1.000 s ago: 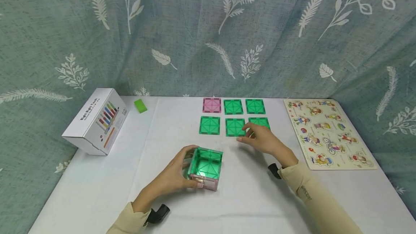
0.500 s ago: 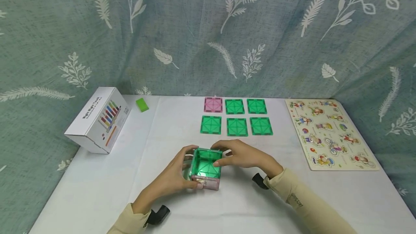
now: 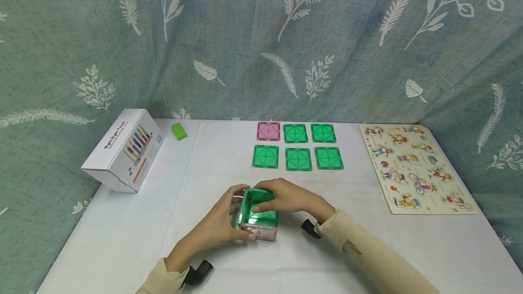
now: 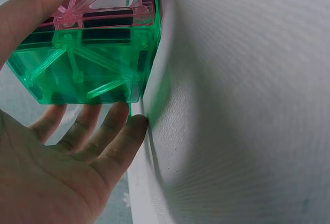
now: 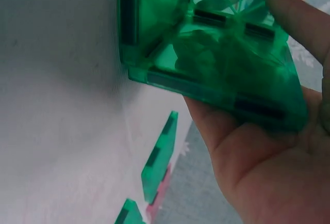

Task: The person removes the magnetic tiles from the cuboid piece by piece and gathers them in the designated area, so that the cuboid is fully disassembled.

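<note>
A small open-topped box of see-through magnetic tiles (image 3: 265, 218) stands near the middle of the white table, green with a pink front wall (image 3: 263, 233). My left hand (image 3: 212, 221) holds it from the left, thumb on the pink wall and fingers reaching round the far side. Over the far wall comes my right hand (image 3: 288, 196), gripping that green tile (image 5: 221, 100) with the thumb inside and the fingers behind. In the left wrist view, fingertips (image 4: 119, 114) show right below the green side wall (image 4: 77, 72).
Behind the box lie a pink tile (image 3: 268, 131) and several green tiles (image 3: 298, 159) in two rows. A wooden picture puzzle board (image 3: 416, 171) lies at the right. At the left are a white carton (image 3: 122, 149) and a small light-green block (image 3: 179, 131).
My right hand has come from the laid-out green tiles, left and nearer, to the box's far wall, and grips it now. My left hand has stayed on the box.
</note>
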Available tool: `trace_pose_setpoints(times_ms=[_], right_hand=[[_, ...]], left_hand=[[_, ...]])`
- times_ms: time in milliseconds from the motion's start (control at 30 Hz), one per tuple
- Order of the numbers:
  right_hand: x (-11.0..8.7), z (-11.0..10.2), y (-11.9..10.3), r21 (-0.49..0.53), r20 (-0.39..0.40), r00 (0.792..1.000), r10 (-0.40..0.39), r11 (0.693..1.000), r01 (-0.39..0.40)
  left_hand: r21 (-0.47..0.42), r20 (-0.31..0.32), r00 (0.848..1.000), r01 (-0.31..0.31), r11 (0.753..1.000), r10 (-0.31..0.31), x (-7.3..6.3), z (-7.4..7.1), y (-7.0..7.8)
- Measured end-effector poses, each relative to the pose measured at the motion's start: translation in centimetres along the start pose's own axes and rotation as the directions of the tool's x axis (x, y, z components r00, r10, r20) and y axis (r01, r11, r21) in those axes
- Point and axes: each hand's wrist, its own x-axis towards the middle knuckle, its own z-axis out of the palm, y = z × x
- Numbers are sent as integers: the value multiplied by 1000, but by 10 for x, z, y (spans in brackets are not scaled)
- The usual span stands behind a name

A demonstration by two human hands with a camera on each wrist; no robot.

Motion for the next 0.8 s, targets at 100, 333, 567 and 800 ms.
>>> trace_pose_setpoints(times_ms=[100, 333, 567, 800], right_hand=[[3, 3, -1, -28, -12, 1000, -7, 1000, 7], [8, 6, -1, -51, -37, 999, -12, 999, 10], [7, 6, 0, -29, -45, 999, -19, 999, 17], [7, 6, 3, -10, -38, 999, -22, 1000, 22]], left_hand=[[-5, -10, 1000, 10, 1000, -10, -1, 1, 0], [0, 1, 1000, 8, 1000, -8, 0, 1, 2], [12, -15, 1000, 10, 1000, -10, 0, 2, 2], [-21, -15, 999, 31, 999, -32, 1, 3, 1]])
